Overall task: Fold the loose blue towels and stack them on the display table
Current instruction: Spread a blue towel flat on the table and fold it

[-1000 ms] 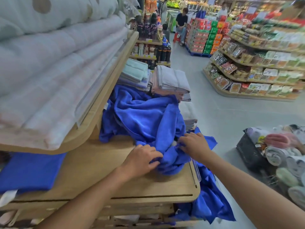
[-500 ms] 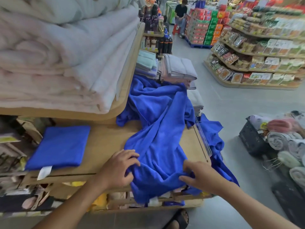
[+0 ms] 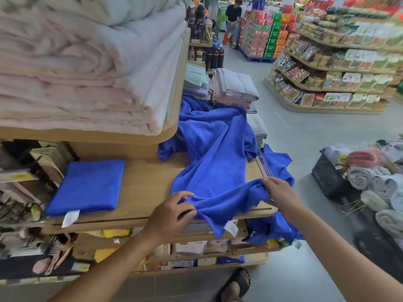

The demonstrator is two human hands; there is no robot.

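Note:
A loose blue towel (image 3: 214,166) lies stretched along the wooden display table (image 3: 144,182), its near edge hanging over the front with a white tag. My left hand (image 3: 172,212) pinches that near edge at the left. My right hand (image 3: 278,192) grips the same edge at the right, near the table's corner. More loose blue towels (image 3: 202,120) are heaped at the far end, and another (image 3: 277,164) hangs over the table's right side. One folded blue towel (image 3: 87,187) lies flat on the table's left part.
An upper shelf (image 3: 172,127) stacked with pale bedding overhangs the table on the left. Folded grey and mint towels (image 3: 233,86) lie beyond the heap. A black basket (image 3: 327,173) of rolled towels stands on the floor at right. A seated person is far down the aisle.
I have stepped back and pulled the blue towel toward the table's front edge. My hands have spread apart along its near edge, stretching it flatter. The folded towel at the left came into full view.

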